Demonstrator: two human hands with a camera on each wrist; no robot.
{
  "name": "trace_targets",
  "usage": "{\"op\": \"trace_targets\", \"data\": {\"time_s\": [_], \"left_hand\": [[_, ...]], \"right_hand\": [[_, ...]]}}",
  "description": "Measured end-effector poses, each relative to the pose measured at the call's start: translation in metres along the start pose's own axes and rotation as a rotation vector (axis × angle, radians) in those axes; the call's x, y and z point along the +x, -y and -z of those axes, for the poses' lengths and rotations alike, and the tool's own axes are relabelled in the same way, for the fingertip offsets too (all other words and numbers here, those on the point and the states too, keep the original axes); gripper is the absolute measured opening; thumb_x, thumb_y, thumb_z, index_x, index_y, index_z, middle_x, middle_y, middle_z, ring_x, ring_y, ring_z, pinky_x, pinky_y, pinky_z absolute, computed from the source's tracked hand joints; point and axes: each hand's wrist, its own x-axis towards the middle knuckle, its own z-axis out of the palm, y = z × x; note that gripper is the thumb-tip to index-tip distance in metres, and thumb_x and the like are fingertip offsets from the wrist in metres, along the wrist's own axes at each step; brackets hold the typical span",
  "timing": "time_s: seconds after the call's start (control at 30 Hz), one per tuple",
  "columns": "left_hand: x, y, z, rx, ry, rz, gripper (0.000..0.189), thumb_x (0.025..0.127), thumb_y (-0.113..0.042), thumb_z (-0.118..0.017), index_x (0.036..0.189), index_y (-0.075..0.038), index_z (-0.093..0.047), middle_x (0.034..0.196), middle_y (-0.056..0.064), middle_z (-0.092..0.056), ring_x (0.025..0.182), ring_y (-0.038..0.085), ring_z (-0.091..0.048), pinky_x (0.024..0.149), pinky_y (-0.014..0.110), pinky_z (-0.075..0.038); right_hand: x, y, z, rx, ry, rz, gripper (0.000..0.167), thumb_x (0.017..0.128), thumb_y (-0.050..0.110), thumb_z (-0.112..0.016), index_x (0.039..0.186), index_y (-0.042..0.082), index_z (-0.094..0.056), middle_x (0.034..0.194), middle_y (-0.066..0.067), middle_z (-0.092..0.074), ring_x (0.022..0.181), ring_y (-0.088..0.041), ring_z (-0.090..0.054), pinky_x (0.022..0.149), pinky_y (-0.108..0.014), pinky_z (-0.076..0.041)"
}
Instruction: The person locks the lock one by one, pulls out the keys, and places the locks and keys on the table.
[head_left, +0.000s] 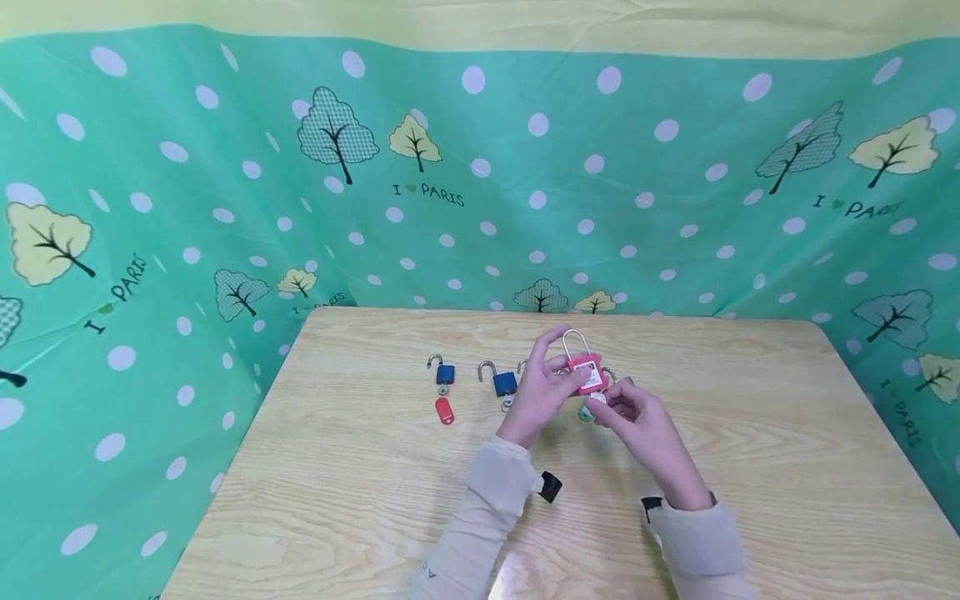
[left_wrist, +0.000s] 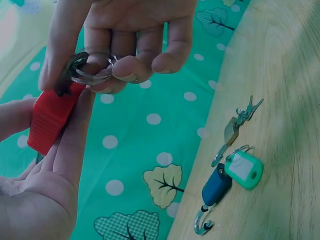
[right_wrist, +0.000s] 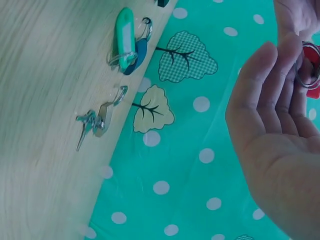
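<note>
My left hand (head_left: 542,390) holds up a red padlock (head_left: 587,375), its silver shackle pointing upward and a white label facing me. In the left wrist view the ribbed side of the red padlock (left_wrist: 50,122) shows between thumb and fingers. At the lock's lower end, my right hand (head_left: 643,423) has its fingertips on a metal key ring (left_wrist: 95,75); the key itself is mostly hidden by the fingers. The right wrist view shows my right hand (right_wrist: 280,105) with curled fingers beside the ring (right_wrist: 302,75). Whether the shackle is latched cannot be told.
On the wooden table (head_left: 360,500) lie blue padlocks (head_left: 446,374) with raised shackles, one with a red tag (head_left: 445,411). Beyond my hands are another blue padlock (left_wrist: 216,185) with a green tag (left_wrist: 244,170), and a brass-coloured padlock (left_wrist: 231,131) with keys. A green patterned cloth (head_left: 450,250) hangs behind.
</note>
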Motion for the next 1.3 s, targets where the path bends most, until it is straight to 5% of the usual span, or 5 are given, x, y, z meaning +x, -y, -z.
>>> {"op": "trace_targets", "data": {"time_s": [0.23,0.63,1.03,1.2,1.3], "left_hand": [[-0.001,0.002,-0.004,0.041,-0.010,0.010,0.067,0.093,-0.008,-0.068,0.146,-0.036,-0.038,0.120,0.009,-0.070,0.098,0.026,-0.071,0.084,0.034,-0.060],[0.005,0.015,-0.019,0.173,-0.109,0.067,0.069,0.088,-0.026,-0.077,0.148,-0.028,-0.042,0.118,0.003,-0.069,0.099,0.016,-0.070,0.086,0.033,-0.058],[0.016,0.010,-0.034,-0.024,-0.226,-0.003,0.077,0.087,-0.014,-0.076,0.150,-0.032,-0.035,0.109,0.003,-0.071,0.091,0.023,-0.072,0.082,0.034,-0.060],[0.024,0.010,-0.022,-0.135,-0.395,-0.014,0.066,0.091,-0.017,-0.072,0.148,-0.023,-0.039,0.120,0.008,-0.065,0.100,0.023,-0.069,0.089,0.033,-0.057],[0.026,0.009,-0.015,-0.093,-0.400,0.013,0.061,0.092,-0.016,-0.070,0.147,-0.017,-0.042,0.121,0.011,-0.064,0.100,0.023,-0.068,0.090,0.032,-0.057]], "right_hand": [[0.000,0.001,-0.001,-0.083,-0.064,0.024,0.032,0.093,0.033,-0.071,0.090,0.003,-0.060,0.087,-0.009,-0.065,0.076,-0.021,-0.062,0.062,-0.024,-0.050],[-0.002,-0.006,0.018,-0.146,-0.040,0.031,0.033,0.100,0.032,-0.060,0.096,0.000,-0.066,0.089,-0.012,-0.069,0.080,-0.020,-0.066,0.071,-0.031,-0.056],[-0.012,0.014,0.027,-0.234,-0.046,0.119,0.024,0.104,0.021,-0.053,0.089,0.004,-0.061,0.081,-0.007,-0.064,0.075,-0.018,-0.063,0.066,-0.025,-0.053],[-0.028,0.024,0.034,-0.282,-0.062,0.138,0.026,0.104,0.023,-0.054,0.084,0.008,-0.061,0.077,-0.003,-0.064,0.073,-0.017,-0.064,0.066,-0.026,-0.051],[-0.035,0.028,0.044,-0.297,-0.089,0.124,0.028,0.103,0.027,-0.054,0.085,0.008,-0.063,0.078,-0.002,-0.067,0.074,-0.013,-0.065,0.068,-0.025,-0.051]]}}
